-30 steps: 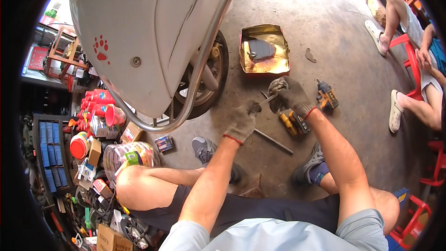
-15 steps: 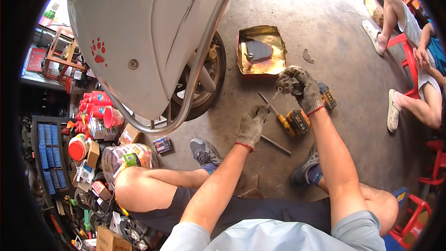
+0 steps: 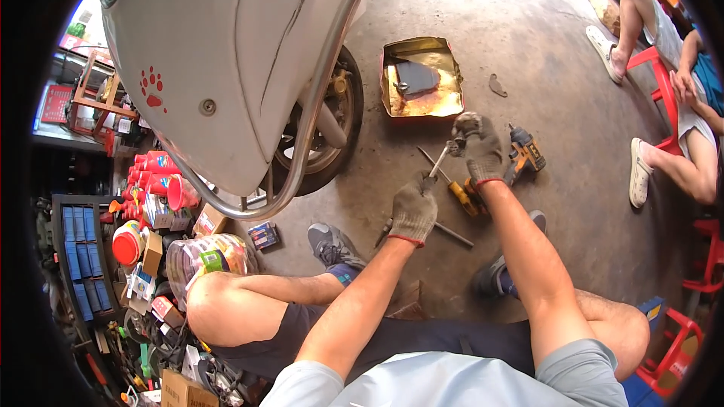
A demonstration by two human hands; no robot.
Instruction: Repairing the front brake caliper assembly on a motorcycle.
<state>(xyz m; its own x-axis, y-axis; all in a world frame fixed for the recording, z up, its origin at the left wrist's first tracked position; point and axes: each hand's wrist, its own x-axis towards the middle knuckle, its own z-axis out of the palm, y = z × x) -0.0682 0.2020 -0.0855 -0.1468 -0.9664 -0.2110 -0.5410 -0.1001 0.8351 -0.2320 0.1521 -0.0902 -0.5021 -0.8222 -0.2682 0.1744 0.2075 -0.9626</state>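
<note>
L hand [image 3: 414,207], in a grey knit glove w/ red cuff, had its fingers curled tight round a slim metal shaft [image 3: 440,161], which slanted up & right twd the R hand [image 3: 480,151]. The R, gloved the same, had its fingers bent round a sm. dark part [image 3: 455,148] at the shaft's far end; the glove hid most of it, so I couldn't tell what kind. Both hands were held out past the knees, above the concrete floor [image 3: 554,90]. Just L of the R wrist was a yellow-&-black tool [image 3: 458,196], partly hidden, and R of that an orange-&-black cordless driver [image 3: 530,152]. A grey metal bar [image 3: 455,234] lay on the floor, running behind the L wrist. Further out stood a gold-lined tray [image 3: 450,68] w/ a dark flat patch inside, solid or liquid I couldn't tell; to its R, a sm. curved metal pc. [image 3: 497,85]. On the L stood a pale scooter [image 3: 192,38] w/ a red paw print [image 3: 153,98] and front wheel [image 3: 351,120]. Red bottles [image 3: 158,161], a clear jar [image 3: 181,267] & blue drawers [image 3: 81,252] crowded that side. Far R, a 2nd person [image 3: 685,87] sat, hands together, on a red seat [image 3: 667,102]
</note>
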